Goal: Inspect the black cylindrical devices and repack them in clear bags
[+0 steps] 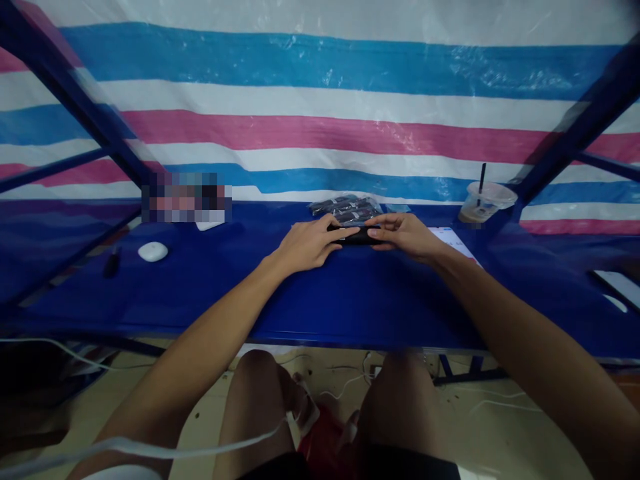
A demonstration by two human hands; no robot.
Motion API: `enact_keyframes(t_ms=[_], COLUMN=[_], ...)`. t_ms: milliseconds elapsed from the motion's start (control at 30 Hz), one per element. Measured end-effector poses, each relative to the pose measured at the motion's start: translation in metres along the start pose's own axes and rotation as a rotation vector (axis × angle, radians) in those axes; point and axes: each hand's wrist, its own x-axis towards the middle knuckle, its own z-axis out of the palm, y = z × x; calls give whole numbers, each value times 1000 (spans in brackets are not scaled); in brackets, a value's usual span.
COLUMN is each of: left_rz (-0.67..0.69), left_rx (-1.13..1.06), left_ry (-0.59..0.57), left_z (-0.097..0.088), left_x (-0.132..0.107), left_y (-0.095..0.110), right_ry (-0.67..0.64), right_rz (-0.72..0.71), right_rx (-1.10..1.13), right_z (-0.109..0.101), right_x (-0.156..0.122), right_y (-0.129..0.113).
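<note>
Both hands grip a dark, elongated black object (359,237) low over the blue table, one at each end. My left hand (311,244) has its thumb and fingers closed around the left end. At the right end, my right hand (404,236) pinches it with thumb and fingertips. The exact kind of this object does not show clearly. Just behind it lies a pile of clear plastic packets (350,206) with black contents, partly covered by the hands.
On the blue table (220,293) are a white mouse (153,251), a small dark item (112,262) and a printed sheet (453,241). A plastic cup with a straw (483,200) stands back right. Blue frame bars (75,93) and striped sheeting (320,133) enclose the table.
</note>
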Motion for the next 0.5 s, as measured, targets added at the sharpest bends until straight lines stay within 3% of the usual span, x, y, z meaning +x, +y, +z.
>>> enact_keyframes(t_ms=[200, 367, 500], left_rz=[-11, -58, -29], left_rx=[-37, -188, -314], left_ry=[36, 79, 74], left_z=[2, 3, 5], left_x=[0, -2, -4], left_y=[-4, -16, -25], right_ry=[17, 6, 22], right_rz=[-65, -402, -440], right_rx=[-29, -327, -434], right_z=[5, 2, -4], right_x=[3, 1, -2], right_y=[6, 0, -4])
